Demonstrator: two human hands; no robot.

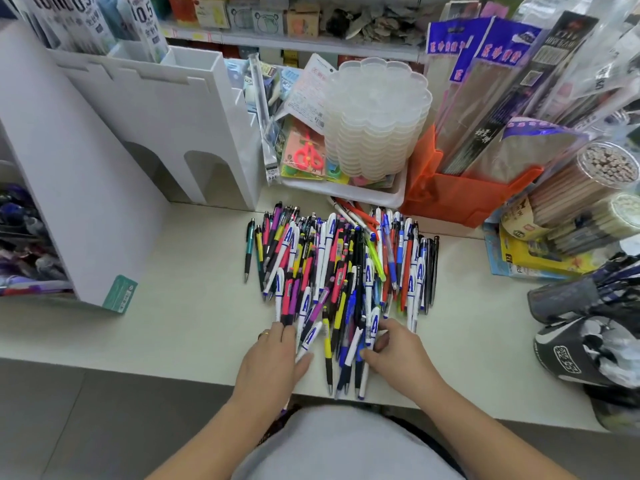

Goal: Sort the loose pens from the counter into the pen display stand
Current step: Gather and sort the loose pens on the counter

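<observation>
A big heap of loose pens [341,268] lies mid-worktop [173,323], reaching its near edge. The left hand [273,362] rests on the heap's near left side, fingers [282,332] relaxed and straight on the pens. The right hand [394,351] pinches a few pens at the near right. The white pen display stand [156,133] stands at the far left corner.

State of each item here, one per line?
pen pile: loose on the counter, unsorted
left hand: resting on pens at the pile's near edge
right hand: fingers curled round pens
pen display stand: upright
clear trays: stacked
</observation>
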